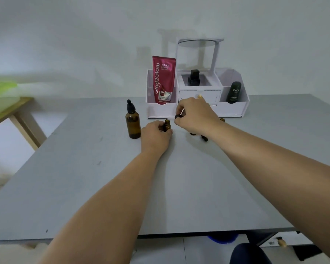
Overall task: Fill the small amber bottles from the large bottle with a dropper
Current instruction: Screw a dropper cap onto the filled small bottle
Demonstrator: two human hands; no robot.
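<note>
At the centre of the grey table [179, 187], a small amber bottle [167, 125] stands upright with its neck open, its long axis vertical. The left hand [156, 136] is wrapped around the lower body and steadies it against the tabletop. Just above and to the right of the neck, the right hand [194, 115] pinches a small black cap [178, 116] between thumb and fingers — cap and mouth are near, not touching. A pale stem seems to rise from the cap (too small to confirm).

The large amber bottle [133, 123], its black dropper top seated, stands just left of the left hand. The right hand is therefore the farther one from it and would have to cross over the held bottle. More small amber pieces [198, 135] lie partly hidden beneath the right wrist.

Behind, against the wall — a white organiser [160, 109] holds a red tube [163, 79] and a dark container [233, 92].
</note>
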